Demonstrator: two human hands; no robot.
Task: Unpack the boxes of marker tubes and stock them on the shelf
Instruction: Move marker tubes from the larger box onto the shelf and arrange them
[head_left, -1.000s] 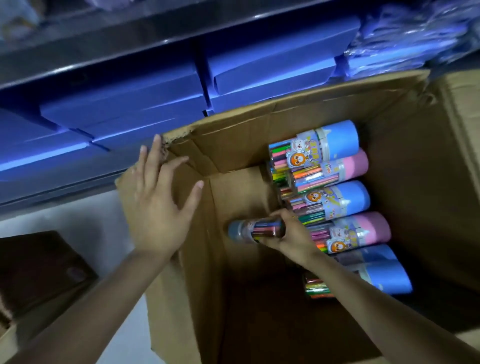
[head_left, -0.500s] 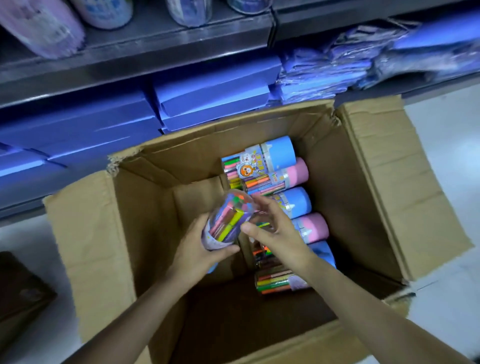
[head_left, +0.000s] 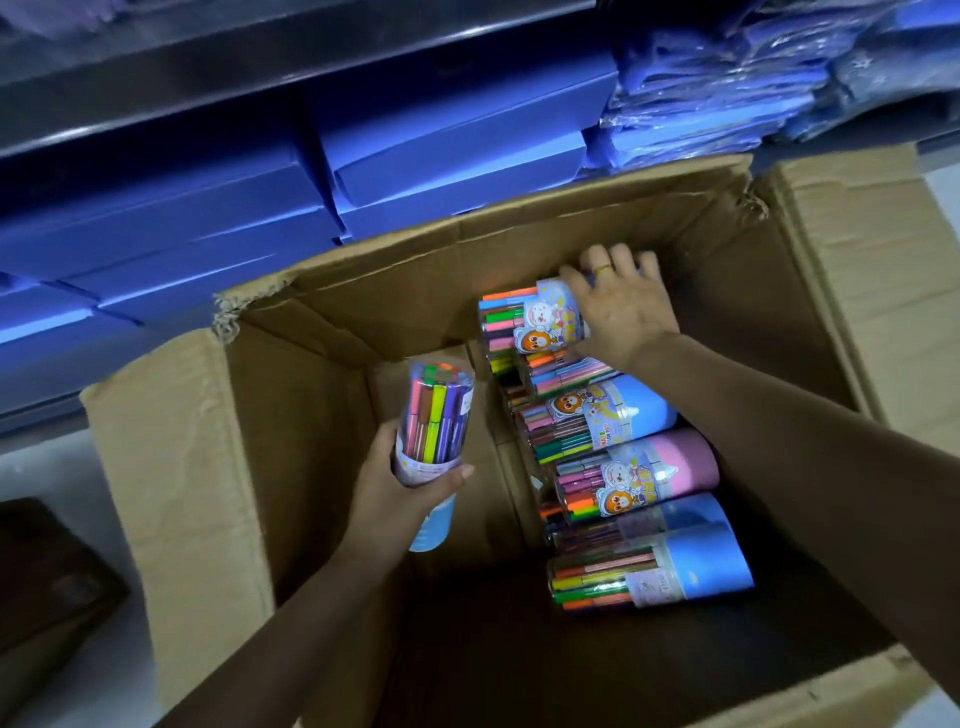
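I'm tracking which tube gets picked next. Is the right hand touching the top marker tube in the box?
Touching. The head view shows the right hand laid over the cap end of the top marker tube, fingers curled around it, with no gap visible.

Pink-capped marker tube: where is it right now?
Head view: the pink-capped marker tube lies on its side in the cardboard box, right of centre, stacked between two blue-capped tubes, under the right forearm.

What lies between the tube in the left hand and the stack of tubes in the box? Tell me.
In the head view, only bare cardboard wall of the box shows between the tube held by the left hand and the stack; nothing else lies there.
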